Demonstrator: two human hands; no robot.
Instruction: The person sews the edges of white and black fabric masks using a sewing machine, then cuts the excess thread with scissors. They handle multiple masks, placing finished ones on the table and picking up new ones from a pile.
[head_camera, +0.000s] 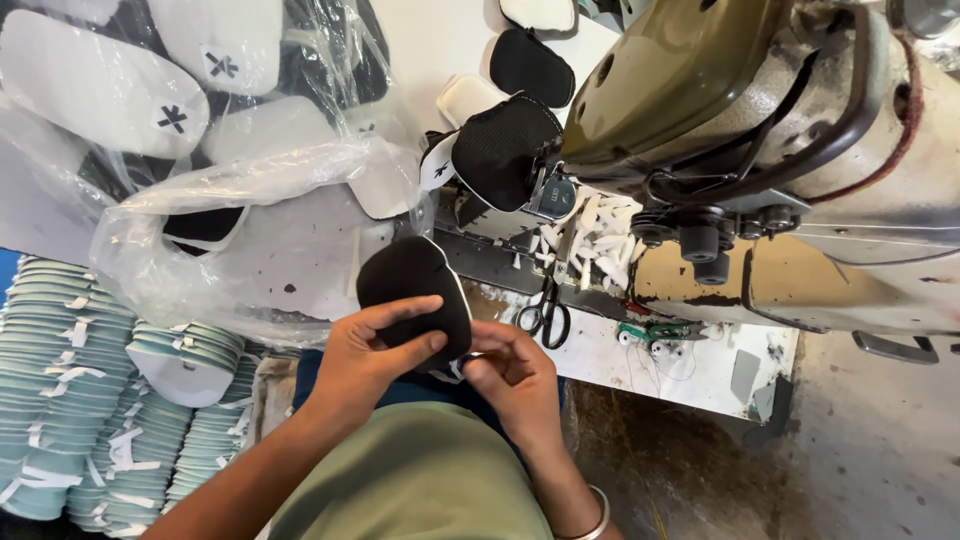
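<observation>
My left hand (368, 352) grips a black padded fabric piece (412, 278) with a thin white edge, thumb and fingers across its lower half. My right hand (512, 372) pinches the same piece at its lower right edge, next to the left hand. Both hands are held over my lap, just in front of the work table. A similar black mesh piece (503, 148) sits at the needle end of the olive industrial sewing machine (700, 90) above.
A clear plastic bag (250, 200) of white and black pieces lies on the table at left. Stacks of pale green insoles (70, 390) fill the lower left. Black scissors (546, 312), white paper scraps (598, 238) and more black pieces (530, 62) lie near the machine.
</observation>
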